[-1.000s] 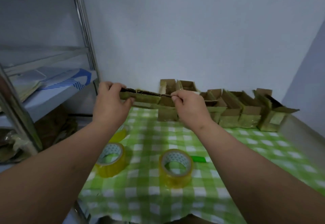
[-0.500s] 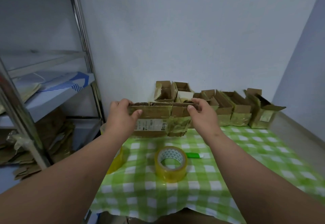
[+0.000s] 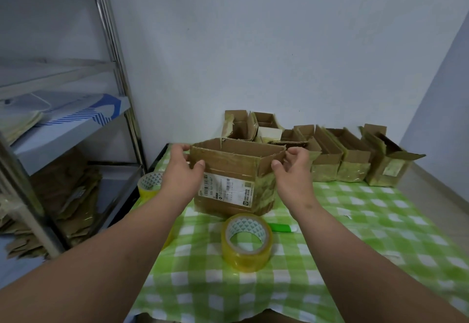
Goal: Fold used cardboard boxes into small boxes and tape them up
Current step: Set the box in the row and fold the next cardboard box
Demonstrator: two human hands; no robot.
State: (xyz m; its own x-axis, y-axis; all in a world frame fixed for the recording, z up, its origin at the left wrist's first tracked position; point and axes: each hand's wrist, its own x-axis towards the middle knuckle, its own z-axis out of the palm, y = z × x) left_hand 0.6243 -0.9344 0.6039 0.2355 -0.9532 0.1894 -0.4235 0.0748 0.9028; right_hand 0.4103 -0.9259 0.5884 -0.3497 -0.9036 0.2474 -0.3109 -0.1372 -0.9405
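A used brown cardboard box with a white shipping label stands open-topped on the green checked tablecloth. My left hand grips its left top corner, thumb on the front wall and fingers over the rim. My right hand holds the right top corner, thumb on the front side flap and curled fingers behind the edge. A roll of clear yellowish tape lies just in front of the box, with a green cutter beside it.
Several folded, taped small boxes line the wall behind. A second tape roll sits at the table's left edge. A metal shelf rack stands to the left, with flattened cardboard stacked low on it.
The flattened cardboard held up between both hands has come down onto the table and opened into a box shape. Both hands kept hold of its top corners.
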